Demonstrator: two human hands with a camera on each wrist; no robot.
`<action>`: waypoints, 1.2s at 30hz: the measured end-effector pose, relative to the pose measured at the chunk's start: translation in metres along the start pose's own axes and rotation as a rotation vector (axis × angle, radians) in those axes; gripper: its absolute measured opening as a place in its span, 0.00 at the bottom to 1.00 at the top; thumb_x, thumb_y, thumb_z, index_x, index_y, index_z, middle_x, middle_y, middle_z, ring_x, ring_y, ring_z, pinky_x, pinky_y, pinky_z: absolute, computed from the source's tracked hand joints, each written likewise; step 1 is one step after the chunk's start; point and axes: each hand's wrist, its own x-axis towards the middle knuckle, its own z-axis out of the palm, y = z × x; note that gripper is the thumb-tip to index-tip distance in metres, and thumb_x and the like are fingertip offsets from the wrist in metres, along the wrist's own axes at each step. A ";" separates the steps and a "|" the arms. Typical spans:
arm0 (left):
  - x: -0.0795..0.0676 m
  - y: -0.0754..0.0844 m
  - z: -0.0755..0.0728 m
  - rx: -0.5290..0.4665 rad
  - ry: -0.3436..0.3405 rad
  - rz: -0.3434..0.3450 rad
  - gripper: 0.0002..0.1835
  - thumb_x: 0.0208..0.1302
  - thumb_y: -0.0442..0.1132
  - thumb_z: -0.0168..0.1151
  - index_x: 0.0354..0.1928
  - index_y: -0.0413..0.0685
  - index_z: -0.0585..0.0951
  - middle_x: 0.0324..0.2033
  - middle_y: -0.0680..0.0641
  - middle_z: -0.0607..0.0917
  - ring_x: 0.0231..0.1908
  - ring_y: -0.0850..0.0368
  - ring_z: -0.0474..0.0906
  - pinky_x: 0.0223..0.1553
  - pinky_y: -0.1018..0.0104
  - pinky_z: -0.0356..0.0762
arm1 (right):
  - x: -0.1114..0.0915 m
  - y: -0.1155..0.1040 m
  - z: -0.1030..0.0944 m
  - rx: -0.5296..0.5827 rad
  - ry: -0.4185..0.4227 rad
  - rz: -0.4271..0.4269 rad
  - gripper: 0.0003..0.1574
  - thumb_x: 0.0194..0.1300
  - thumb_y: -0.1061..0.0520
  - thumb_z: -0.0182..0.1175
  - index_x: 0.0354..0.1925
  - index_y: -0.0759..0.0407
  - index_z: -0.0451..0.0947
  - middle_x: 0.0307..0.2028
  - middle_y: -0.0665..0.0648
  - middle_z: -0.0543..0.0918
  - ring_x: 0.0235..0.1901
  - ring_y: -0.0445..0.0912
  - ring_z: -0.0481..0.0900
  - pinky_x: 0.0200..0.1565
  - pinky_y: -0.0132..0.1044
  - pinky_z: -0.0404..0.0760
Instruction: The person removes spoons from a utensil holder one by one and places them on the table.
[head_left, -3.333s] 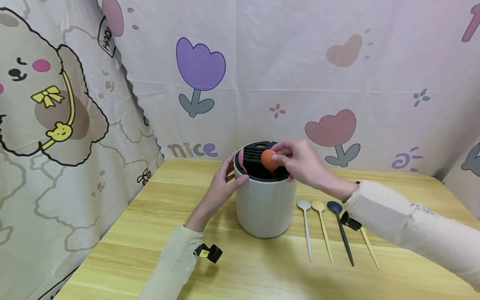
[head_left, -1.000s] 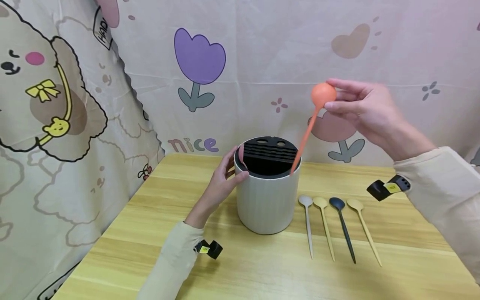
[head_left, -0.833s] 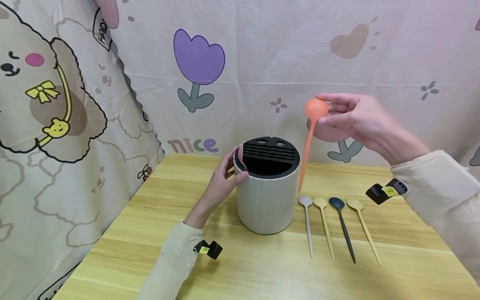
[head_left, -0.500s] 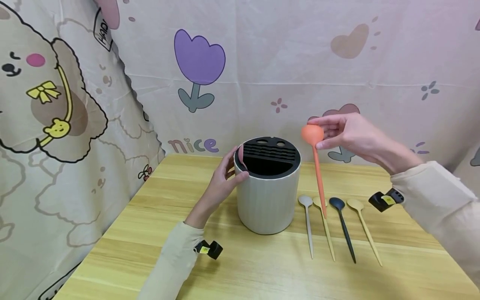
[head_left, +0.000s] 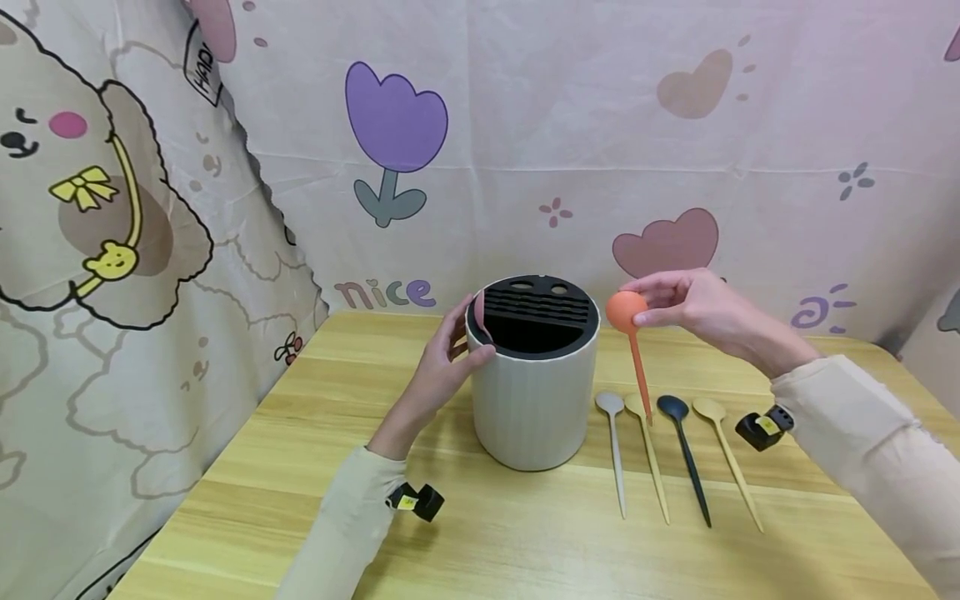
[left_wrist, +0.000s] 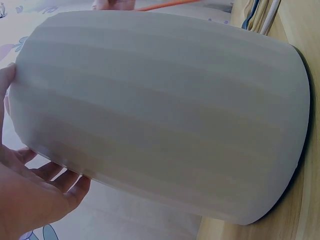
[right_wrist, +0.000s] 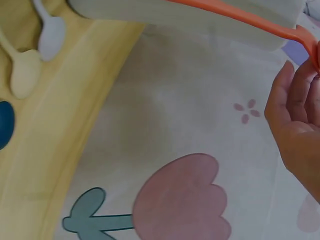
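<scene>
A white ribbed utensil holder [head_left: 532, 417] stands upright on the table, topped by a black insert [head_left: 536, 307] with slots and round holes. At its left rim my left hand [head_left: 441, 367] grips it, thumb at the front and fingers around the side; the left wrist view shows the holder [left_wrist: 165, 115] close up. To the right of the holder, my right hand [head_left: 708, 312] pinches an orange spoon [head_left: 625, 312] by its round bowl. The spoon hangs handle down, its tip in front of a yellow spoon. A pink piece [head_left: 480, 308] shows inside the holder's left rim.
Right of the holder, a light grey spoon [head_left: 610, 403], a yellow spoon [head_left: 655, 467], a dark blue spoon [head_left: 673, 407] and another yellow spoon [head_left: 709, 409] lie side by side on the wooden table [head_left: 300, 500]. A printed cloth [head_left: 510, 100] hangs behind.
My right hand has lifted the orange spoon out of the holder, carried it right, and lowered it beside the holder towards the table. The left hand stays on the rim.
</scene>
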 end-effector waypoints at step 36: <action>0.002 0.000 0.001 0.006 0.008 0.000 0.60 0.46 0.75 0.63 0.74 0.46 0.55 0.69 0.42 0.63 0.66 0.47 0.60 0.66 0.49 0.58 | -0.059 0.120 -0.062 -0.219 -0.058 0.178 0.40 0.59 0.59 0.67 0.64 0.76 0.64 0.48 0.65 0.82 0.43 0.35 0.78 0.45 0.28 0.74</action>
